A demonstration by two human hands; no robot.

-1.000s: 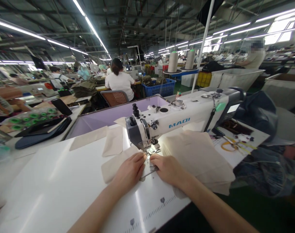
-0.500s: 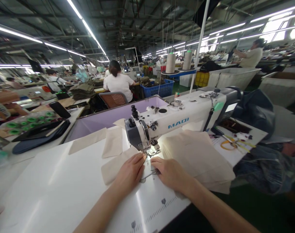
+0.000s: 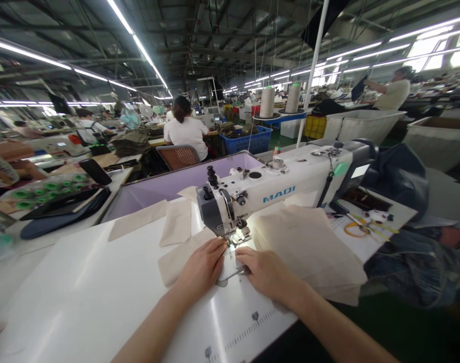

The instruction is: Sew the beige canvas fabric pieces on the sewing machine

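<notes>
A white sewing machine (image 3: 282,184) stands on the worktable, its lamp lighting the needle area. My left hand (image 3: 205,262) rests on a beige fabric piece (image 3: 173,262), fingers pressed together at its edge just left of the presser foot (image 3: 242,237). Right of the needle plate (image 3: 230,267), my right hand (image 3: 265,269) is closed, thumb and fingers bent together; what they hold, if anything, is hidden. Behind that hand lies a stack of beige fabric pieces (image 3: 309,242). Two more flat pieces, a longer strip (image 3: 139,219) and a shorter panel (image 3: 176,222), lie left of the machine head.
Yellow-handled scissors (image 3: 356,229) lie at the table's right end, near piled denim (image 3: 411,267). A lilac-lined bin (image 3: 157,184) borders the table's far side. Thread cones (image 3: 266,102) stand behind the machine. A co-worker in white (image 3: 186,131) sits ahead.
Both hands stay almost in place beside the presser foot, and the fabric has hardly moved. The view has shifted slightly. Far right, a person's dark cloth shows more fully.
</notes>
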